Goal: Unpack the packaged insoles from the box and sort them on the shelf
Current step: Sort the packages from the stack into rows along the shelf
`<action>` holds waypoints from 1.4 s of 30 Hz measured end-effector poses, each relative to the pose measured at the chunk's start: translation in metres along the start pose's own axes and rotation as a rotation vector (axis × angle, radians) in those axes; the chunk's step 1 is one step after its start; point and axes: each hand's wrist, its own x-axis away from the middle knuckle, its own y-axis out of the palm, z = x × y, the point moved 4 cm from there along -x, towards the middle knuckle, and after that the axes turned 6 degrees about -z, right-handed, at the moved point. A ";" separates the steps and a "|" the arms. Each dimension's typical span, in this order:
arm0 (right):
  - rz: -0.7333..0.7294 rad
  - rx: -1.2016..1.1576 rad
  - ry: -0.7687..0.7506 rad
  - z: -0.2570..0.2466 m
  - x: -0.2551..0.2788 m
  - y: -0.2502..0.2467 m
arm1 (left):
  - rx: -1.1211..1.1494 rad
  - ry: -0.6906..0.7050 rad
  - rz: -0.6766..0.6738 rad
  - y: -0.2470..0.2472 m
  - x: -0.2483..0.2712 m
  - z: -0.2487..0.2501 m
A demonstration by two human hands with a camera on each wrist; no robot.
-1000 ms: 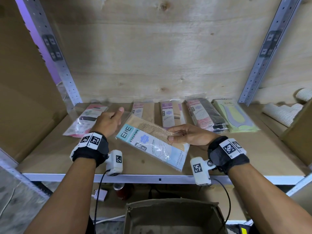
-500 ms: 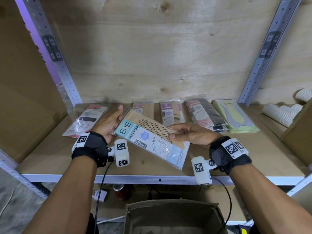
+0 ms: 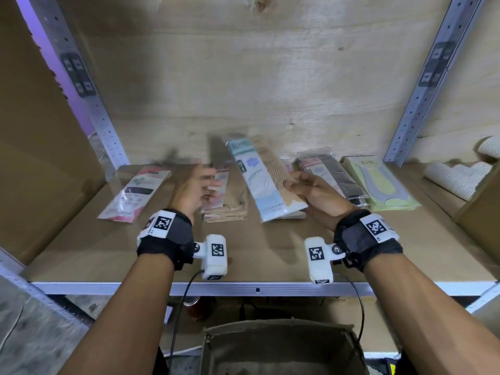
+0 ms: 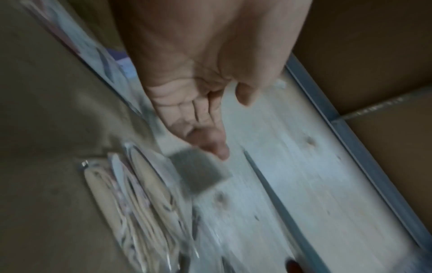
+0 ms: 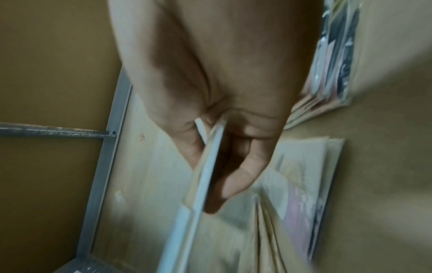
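The blue packet (image 3: 259,182) you hold looks light, flat and bendy in slick film, so I'd judge a pinch on a long edge suits it. It hangs tilted above the shelf (image 3: 270,263), over the pile at its 12 o'clock. Your right hand (image 3: 315,193) pinches its right edge, thumb on top. Your left hand (image 3: 193,189), at the packet's 9 o'clock, is blurred, fingers spread, holding nothing. The box (image 3: 281,345) sits at 6 o'clock.

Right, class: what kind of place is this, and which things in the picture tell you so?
Probably a stockroom or warehouse storage area: a metal-framed shelf with perforated uprights and a bare plywood back, sealed retail packets laid in a row, and an open cardboard box below.
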 end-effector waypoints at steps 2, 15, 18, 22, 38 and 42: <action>0.079 -0.019 -0.048 0.001 -0.004 0.003 | -0.058 -0.014 -0.155 0.027 0.007 0.001; 0.453 0.655 0.057 -0.018 -0.015 -0.017 | -0.499 0.111 -0.245 0.073 -0.033 -0.003; 0.426 0.715 0.115 -0.018 -0.016 -0.017 | -0.572 0.083 -0.216 0.082 -0.040 -0.004; 0.423 0.856 0.181 -0.013 -0.017 -0.015 | -0.746 0.026 -0.214 0.093 -0.045 -0.006; 0.273 1.055 0.289 -0.003 -0.017 -0.006 | -1.086 -0.072 -0.098 0.111 -0.054 -0.023; 0.249 1.035 0.319 -0.002 -0.016 -0.006 | -1.124 -0.068 -0.089 0.112 -0.053 -0.024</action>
